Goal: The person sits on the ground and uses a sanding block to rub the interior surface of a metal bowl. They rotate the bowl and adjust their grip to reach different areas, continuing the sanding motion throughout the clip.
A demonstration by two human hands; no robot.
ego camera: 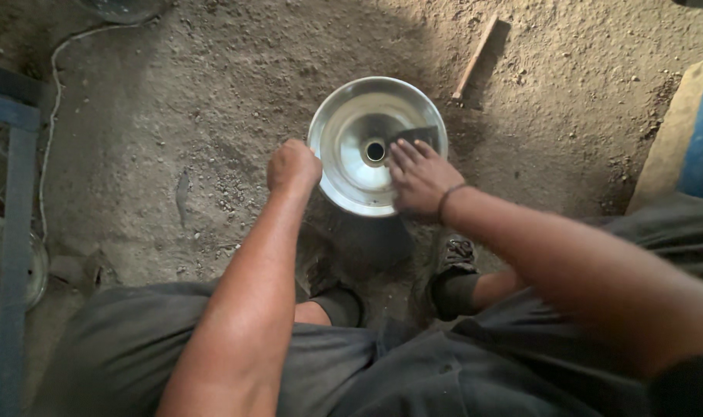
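- Head view: shiny metal funnel-shaped bowl (357,131) sitting on the dirt floor (174,116), between and just ahead of the feet, with a round hole (375,151) at its centre.
- Left hand (293,166) clenched over the near-left rim, fingers curled tight; best kept firm there to stop the bowl from turning or sliding.
- Right hand (418,177) laid flat inside the bowl, fingers spread and pressing a small dark sheet (415,136), seemingly abrasive paper, against the inner wall beside the hole.
- Worth keeping even pressure through the fingertips and following the curve, so the sheet stays flat on the metal rather than bunching.
- Worth minding the hole's edge and the thin rim, likely sharp.
- Wooden stick (476,55) lying well apart beyond the bowl; blue frame (16,201) and a white cord (52,93) off to the left, clear of both arms.
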